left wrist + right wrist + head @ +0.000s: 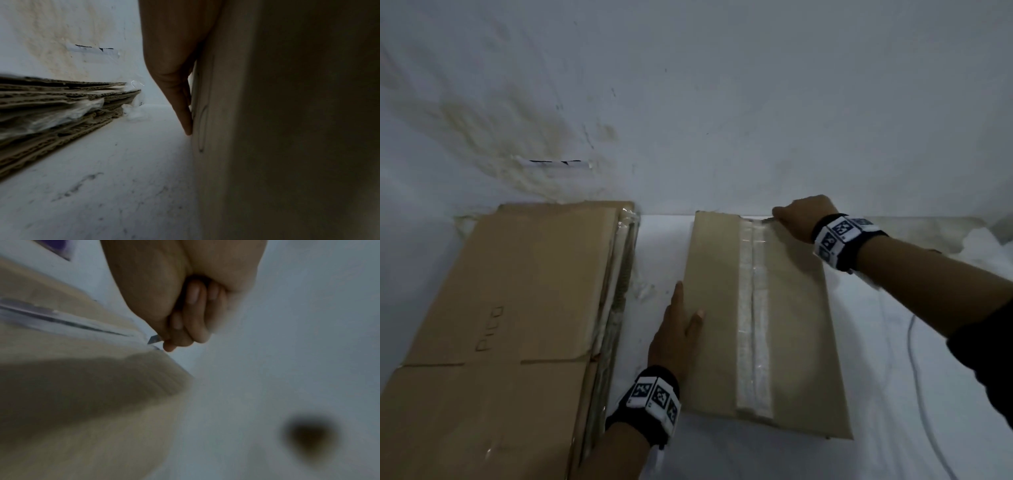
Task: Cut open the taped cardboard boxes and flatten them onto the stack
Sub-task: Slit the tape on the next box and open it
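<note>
My right hand is clamped on a small blade, fingers curled tight round its handle, with the tip set at the far end of the tape strip that seals one cardboard box on the white worktop. My left hand lies flat and uncurled against the box's left side, fingers straight along the wall and thumb up on the top face, holding nothing but bracing the box.

The box sits directly under and between my two grips, its taped seam running from my blade hand back toward me. The stack of flattened cardboard lies just beyond my left hand, apart from the box, with a strip of bare worktop between.

The cut looks about to begin. To do it well, I judge the blade should stay shallow and follow the dark line of the seam between the flaps, drawn in one steady pull toward me, while the left hand keeps pressing so the box cannot slide and stays clear of the blade's path.

By count: one taped box, one strip of tape on its top, one blade, one stack of several flattened layers; the exact number of layers I cannot tell.
</note>
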